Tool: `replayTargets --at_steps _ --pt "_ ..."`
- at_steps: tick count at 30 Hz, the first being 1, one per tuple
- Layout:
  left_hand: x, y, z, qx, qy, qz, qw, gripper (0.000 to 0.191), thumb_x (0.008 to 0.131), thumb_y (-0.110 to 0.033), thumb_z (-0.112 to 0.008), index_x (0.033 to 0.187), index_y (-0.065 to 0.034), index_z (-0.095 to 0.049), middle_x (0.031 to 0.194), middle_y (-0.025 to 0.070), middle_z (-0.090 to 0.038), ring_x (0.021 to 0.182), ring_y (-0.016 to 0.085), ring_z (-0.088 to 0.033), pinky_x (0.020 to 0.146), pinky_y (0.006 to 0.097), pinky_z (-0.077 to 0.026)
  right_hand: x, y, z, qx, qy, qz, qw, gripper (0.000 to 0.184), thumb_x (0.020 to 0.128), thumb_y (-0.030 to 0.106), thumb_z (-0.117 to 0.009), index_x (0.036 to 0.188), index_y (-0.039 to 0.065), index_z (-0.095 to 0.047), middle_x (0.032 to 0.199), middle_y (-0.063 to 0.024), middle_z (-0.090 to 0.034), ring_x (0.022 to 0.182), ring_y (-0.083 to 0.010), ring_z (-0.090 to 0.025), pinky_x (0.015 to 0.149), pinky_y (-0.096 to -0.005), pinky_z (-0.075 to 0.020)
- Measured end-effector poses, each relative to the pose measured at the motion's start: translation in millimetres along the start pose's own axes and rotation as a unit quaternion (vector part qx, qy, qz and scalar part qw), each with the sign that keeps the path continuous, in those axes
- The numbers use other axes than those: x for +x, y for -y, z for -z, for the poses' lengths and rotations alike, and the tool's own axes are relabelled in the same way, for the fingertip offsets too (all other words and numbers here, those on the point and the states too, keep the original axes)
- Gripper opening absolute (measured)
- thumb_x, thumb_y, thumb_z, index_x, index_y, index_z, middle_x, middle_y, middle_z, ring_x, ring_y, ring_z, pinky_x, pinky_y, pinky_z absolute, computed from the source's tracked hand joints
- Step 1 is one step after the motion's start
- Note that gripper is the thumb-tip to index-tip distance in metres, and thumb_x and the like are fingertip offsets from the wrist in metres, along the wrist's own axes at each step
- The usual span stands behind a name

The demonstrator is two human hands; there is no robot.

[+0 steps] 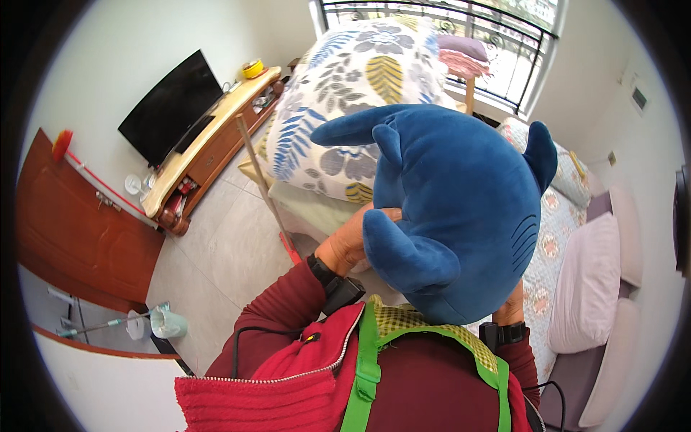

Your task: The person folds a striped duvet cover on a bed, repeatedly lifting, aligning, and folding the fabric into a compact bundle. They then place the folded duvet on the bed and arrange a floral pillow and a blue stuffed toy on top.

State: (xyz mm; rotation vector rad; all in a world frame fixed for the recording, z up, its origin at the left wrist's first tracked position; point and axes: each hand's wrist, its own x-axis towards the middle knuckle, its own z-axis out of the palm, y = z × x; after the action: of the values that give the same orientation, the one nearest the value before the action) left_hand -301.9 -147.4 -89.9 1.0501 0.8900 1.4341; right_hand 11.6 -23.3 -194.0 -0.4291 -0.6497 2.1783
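A large blue plush shark (459, 194) is held up close before my chest, over the gap between two beds. My left hand (359, 235) grips its left side, with the thumb pressed into the plush beside a fin and the other fingers hidden. My right hand (510, 308) is under its lower right edge; only the part near the wrist shows, and the toy hides the fingers. Behind the shark lies a quilt (345, 102) with blue, grey and yellow leaves, heaped on a bed.
At left stand a wooden TV cabinet (210, 156) with a television (170, 108), a brown door (92, 227) and a bin (168, 324). A wooden pole (262, 183) leans by the bed. Pink pillows (586, 286) lie on the right bed. A railed window (507, 59) is behind.
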Motion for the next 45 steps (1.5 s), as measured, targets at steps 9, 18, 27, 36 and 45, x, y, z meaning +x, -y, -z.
replayTargets --at_steps 9,18,27,36,45 --pt "-60 -86 117 -0.025 -0.094 -0.065 0.993 0.045 0.096 -0.034 -0.046 0.127 -0.0021 -0.045 0.1 0.009 -0.061 0.092 0.014 -0.059 0.078 0.0278 -0.049 61 66 -183 -0.655 -0.025 0.534 0.534 0.033 0.095 0.017 -0.043 0.12 -0.003 -0.049 0.107 -0.0117 -0.06 0.09 -0.0187 -0.059 0.078 -0.03 -0.0484" --pt "-176 -26 220 0.058 -0.431 0.099 0.895 0.033 0.095 -0.028 -0.051 0.115 -0.0029 -0.052 0.086 0.0049 -0.061 0.076 0.012 -0.058 0.067 0.0256 -0.05 42 140 -70 -0.234 -0.233 0.465 0.822 0.039 0.095 0.02 -0.046 0.129 0.002 -0.042 0.114 -0.0134 -0.058 0.098 -0.0232 -0.061 0.082 -0.0339 -0.0517" --pt "-145 26 183 0.046 -0.379 0.229 0.895 0.028 0.094 -0.025 -0.05 0.112 -0.0026 -0.052 0.082 0.0068 -0.06 0.07 0.013 -0.059 0.063 0.0272 -0.051 13 92 79 -0.189 -0.394 0.406 0.803 0.041 0.089 0.009 -0.051 0.129 0.002 -0.042 0.114 -0.0121 -0.057 0.096 -0.0226 -0.059 0.082 -0.0323 -0.048" --pt "-85 51 132 0.076 -0.344 0.285 0.891 0.028 0.095 -0.025 -0.049 0.111 -0.0018 -0.052 0.082 0.0081 -0.06 0.069 0.014 -0.059 0.062 0.0289 -0.052 -2 140 116 -0.178 -0.42 0.403 0.793 0.039 0.088 0.006 -0.051 0.126 0.0 -0.043 0.114 -0.0111 -0.056 0.1 -0.021 -0.057 0.085 -0.0306 -0.0457" --pt "-35 37 48 0.209 -0.167 0.324 0.908 0.027 0.093 -0.015 -0.051 0.117 -0.0024 -0.051 0.091 0.0068 -0.061 0.083 0.012 -0.058 0.073 0.0262 -0.049 14 167 70 -0.209 -0.366 0.431 0.798 0.048 0.087 0.003 -0.055 0.131 0.003 -0.036 0.12 -0.0135 -0.052 0.108 -0.0227 -0.053 0.092 -0.0322 -0.0449"
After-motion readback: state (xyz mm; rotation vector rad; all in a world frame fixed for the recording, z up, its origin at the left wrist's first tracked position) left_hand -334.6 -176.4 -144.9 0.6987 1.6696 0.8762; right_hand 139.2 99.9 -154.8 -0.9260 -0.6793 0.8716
